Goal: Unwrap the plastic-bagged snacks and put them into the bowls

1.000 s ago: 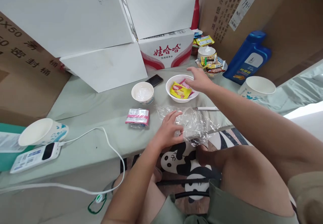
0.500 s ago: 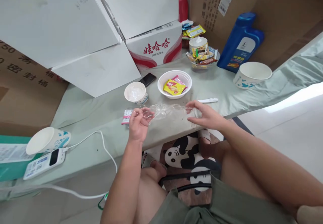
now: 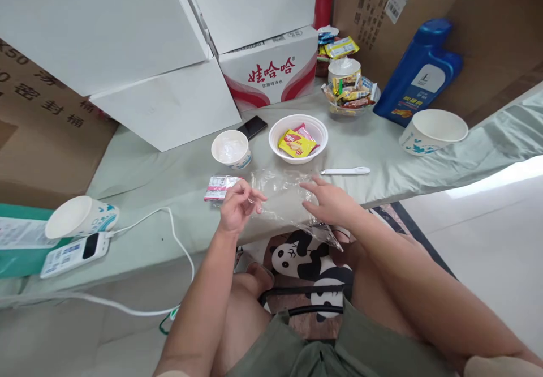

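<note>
Head view, clear plastic bag lying left-right, left hand pinching its end, right hand flat, open grip

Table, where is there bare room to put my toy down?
The pale green cloth-covered table is bare between the white charger cable and the small white paper cup. There is also room between the white slim pen-like stick and the big white paper bowl. It is crowded by the clear plastic bag and both hands.

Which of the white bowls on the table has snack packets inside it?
The wide bowl in the middle, behind the hands; the other three hold no packets.
</note>
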A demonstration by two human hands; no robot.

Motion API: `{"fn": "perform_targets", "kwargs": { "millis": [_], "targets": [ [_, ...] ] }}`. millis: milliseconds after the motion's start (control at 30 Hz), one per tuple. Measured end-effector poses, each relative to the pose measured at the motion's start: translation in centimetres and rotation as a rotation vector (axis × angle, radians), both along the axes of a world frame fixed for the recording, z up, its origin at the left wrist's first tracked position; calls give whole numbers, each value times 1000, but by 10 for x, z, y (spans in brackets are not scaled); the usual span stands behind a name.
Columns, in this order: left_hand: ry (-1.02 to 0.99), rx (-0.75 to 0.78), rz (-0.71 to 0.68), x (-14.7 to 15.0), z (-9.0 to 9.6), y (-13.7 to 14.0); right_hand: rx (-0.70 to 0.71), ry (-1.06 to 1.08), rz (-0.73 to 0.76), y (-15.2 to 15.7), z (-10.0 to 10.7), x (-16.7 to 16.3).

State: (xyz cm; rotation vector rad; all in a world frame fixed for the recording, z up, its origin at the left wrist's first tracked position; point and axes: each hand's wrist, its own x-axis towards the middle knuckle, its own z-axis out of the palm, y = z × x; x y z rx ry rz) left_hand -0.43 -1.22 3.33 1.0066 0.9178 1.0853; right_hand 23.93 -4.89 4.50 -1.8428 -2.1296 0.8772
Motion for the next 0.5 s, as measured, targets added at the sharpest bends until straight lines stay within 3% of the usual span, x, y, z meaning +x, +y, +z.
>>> {"fn": "perform_targets", "kwargs": {
  "millis": [100, 200, 300, 400, 500],
  "targets": [
    [36, -2, 38, 0, 0, 1, -25, -117, -175, 6, 2, 4],
    [75, -36, 124, -1, 0, 2, 23, -157, -247, 6, 4, 23],
    [101, -114, 179, 0, 0, 4, 84, 194, -91, 0, 1, 48],
    [80, -145, 228, 1, -2, 6, -103, 610, 169, -11, -5, 70],
    [56, -141, 281, 2, -4, 9, -192, 574, 206, -20, -13, 76]
  ]
}}
